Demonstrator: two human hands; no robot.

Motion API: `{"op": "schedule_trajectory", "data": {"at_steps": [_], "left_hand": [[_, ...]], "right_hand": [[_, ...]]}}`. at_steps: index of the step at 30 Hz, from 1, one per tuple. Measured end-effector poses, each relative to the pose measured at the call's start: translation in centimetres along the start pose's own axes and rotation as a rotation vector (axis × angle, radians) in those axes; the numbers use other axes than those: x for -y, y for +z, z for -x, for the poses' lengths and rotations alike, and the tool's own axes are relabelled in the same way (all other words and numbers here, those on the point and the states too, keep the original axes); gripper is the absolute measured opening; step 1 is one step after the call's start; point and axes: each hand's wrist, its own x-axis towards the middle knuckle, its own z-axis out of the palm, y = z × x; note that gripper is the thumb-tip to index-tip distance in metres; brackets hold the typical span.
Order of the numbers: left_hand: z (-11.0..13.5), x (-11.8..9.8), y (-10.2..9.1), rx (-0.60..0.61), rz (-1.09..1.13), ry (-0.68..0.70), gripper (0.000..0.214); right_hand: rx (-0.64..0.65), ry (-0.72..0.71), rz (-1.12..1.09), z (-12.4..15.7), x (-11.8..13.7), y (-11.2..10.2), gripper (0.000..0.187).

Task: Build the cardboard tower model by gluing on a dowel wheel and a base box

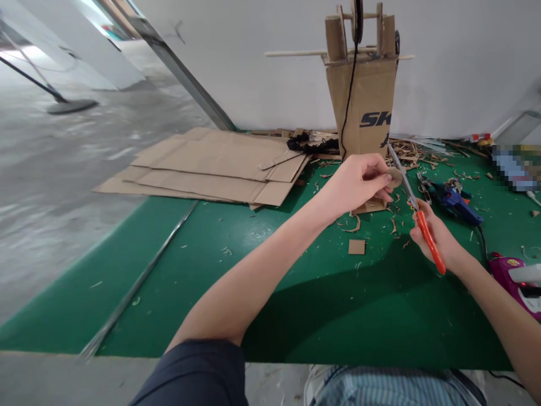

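A small round tan cardboard disc [395, 177] sits at about one o'clock from the wearer, pinched between the thumb and fingertips of the left hand [355, 183], while the right hand [442, 239] grasps long orange-handled steel scissors [435, 256] firmly, their narrow blades rising just beside the disc. Below, a green-topped work table [270, 332] lies strewn with cardboard shavings, with flat corrugated cardboard sheets [211, 166] at eleven o'clock, a tall upright cardboard model [363, 96] at twelve, a blue glue gun [459, 204] at two, and a grey concrete floor [63, 169] at ten. Both bare forearms reach forward over the table, converging toward one o'clock.
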Motion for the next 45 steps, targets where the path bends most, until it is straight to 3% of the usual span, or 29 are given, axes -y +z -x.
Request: {"op": "schedule_trajectory", "data": {"at_steps": [11,15,19,31,39,45], "left_hand": [[0.1,-1.0,-0.8,0.046,-0.096,-0.03,0.012],[0.0,-1.0,-0.8,0.002,-0.078,-0.04,0.015],[-0.1,-1.0,-0.5,-0.026,-0.054,-0.041,0.016],[0.0,-0.4,-0.6,0.047,-0.115,0.003,0.013],[0.2,-0.9,-1.1,0.063,-0.285,0.029,0.012],[0.3,-1.0,-1.2,0.073,-0.295,0.022,0.01]], "right_hand": [[-0.079,-0.059,0.291,0.1,0.5,-0.3,0.053],[-0.051,-0.114,0.165,0.2,0.2,0.3,0.055],[0.001,-0.073,0.035,0.3,-0.1,0.6,0.058],[-0.011,-0.11,0.093,0.1,0.4,0.4,0.05],[0.042,-0.017,0.037,0.2,0.4,0.3,0.049],[-0.017,0.026,0.058,0.0,-0.5,0.5,0.048]]}}
